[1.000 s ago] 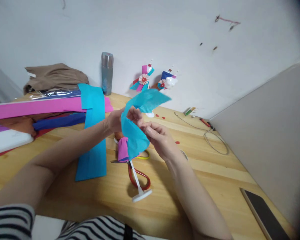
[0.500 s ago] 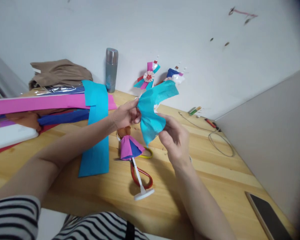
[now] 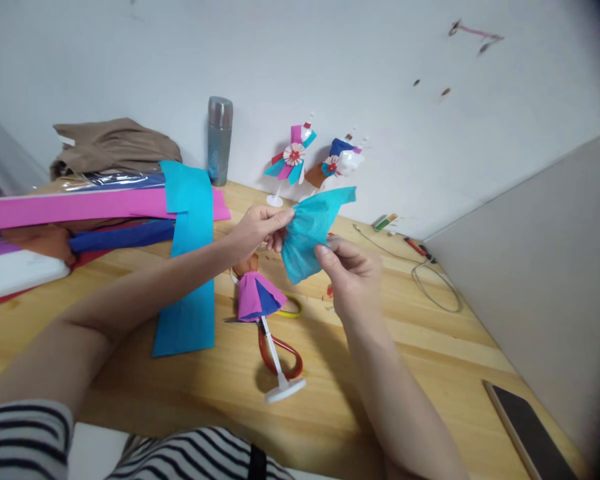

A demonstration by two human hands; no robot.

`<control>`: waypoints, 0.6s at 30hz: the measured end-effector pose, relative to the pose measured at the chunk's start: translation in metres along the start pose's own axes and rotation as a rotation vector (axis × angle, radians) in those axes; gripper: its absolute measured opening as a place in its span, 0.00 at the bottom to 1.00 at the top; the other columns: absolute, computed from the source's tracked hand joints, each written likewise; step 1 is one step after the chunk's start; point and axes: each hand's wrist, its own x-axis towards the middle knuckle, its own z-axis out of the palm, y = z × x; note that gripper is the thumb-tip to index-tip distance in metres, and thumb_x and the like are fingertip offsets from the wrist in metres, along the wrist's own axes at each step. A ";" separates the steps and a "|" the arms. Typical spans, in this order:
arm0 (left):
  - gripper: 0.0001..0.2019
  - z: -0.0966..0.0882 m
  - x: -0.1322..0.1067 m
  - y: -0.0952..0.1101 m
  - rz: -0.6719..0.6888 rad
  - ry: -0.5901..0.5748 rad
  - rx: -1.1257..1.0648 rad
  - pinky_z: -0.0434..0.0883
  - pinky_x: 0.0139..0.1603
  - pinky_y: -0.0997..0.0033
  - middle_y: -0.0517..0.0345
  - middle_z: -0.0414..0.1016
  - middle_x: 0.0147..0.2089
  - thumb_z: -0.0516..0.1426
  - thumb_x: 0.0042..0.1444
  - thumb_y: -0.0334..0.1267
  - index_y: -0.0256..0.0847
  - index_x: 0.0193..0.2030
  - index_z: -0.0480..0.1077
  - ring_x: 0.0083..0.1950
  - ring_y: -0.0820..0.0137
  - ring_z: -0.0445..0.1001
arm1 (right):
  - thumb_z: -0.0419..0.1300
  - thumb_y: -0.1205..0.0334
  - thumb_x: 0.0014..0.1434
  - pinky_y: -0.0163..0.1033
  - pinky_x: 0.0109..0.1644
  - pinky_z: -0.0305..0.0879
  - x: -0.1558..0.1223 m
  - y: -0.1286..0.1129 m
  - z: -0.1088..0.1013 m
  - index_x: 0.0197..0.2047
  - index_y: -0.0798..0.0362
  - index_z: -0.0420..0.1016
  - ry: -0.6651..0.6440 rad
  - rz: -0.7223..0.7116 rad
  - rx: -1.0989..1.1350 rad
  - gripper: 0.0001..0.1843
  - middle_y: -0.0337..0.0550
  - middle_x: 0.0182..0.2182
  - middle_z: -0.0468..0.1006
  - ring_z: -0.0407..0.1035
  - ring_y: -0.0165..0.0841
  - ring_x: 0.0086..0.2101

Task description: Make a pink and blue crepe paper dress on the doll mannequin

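Observation:
A gathered piece of turquoise crepe paper (image 3: 310, 237) is held up above the table between both hands. My left hand (image 3: 265, 230) pinches its bunched left edge. On the other side, my right hand (image 3: 353, 270) grips the lower right edge between thumb and fingers. Beneath my hands lies a small figure with a pink and blue paper skirt (image 3: 255, 297) on a white stick stand (image 3: 285, 390). Scissors with a red handle (image 3: 293, 357) lie partly under it, and a yellow loop (image 3: 294, 307) shows beside the skirt.
Turquoise strip (image 3: 190, 287) and pink strip (image 3: 95, 207) lie left, near brown cloth (image 3: 117, 147). A bottle (image 3: 220, 143) and two decorated figures (image 3: 293, 157) stand by the wall. A cable (image 3: 437, 300) and phone (image 3: 527, 430) are at right.
The turquoise piece has swung from a curved, spread shape to a flatter, folded one. My right thumb now presses on its edge. The view has shifted slightly.

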 end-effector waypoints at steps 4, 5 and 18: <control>0.21 0.004 0.000 0.006 -0.029 0.083 0.023 0.56 0.18 0.78 0.60 0.67 0.15 0.55 0.67 0.40 0.35 0.21 0.67 0.16 0.79 0.66 | 0.63 0.54 0.61 0.39 0.32 0.63 0.000 0.000 -0.001 0.19 0.50 0.71 -0.009 -0.018 0.002 0.20 0.36 0.20 0.70 0.63 0.30 0.24; 0.21 0.004 0.000 0.006 -0.026 0.102 0.030 0.56 0.18 0.78 0.61 0.67 0.15 0.55 0.66 0.39 0.36 0.21 0.67 0.15 0.79 0.66 | 0.63 0.54 0.61 0.39 0.32 0.63 0.000 0.001 -0.001 0.19 0.50 0.72 -0.008 -0.028 0.003 0.20 0.36 0.20 0.70 0.63 0.30 0.25; 0.23 -0.003 0.005 0.004 0.023 0.250 0.116 0.55 0.17 0.80 0.61 0.65 0.11 0.57 0.65 0.37 0.36 0.17 0.64 0.13 0.80 0.61 | 0.62 0.52 0.61 0.42 0.36 0.68 0.001 0.002 -0.009 0.23 0.49 0.78 0.025 -0.044 0.133 0.18 0.41 0.25 0.79 0.73 0.34 0.29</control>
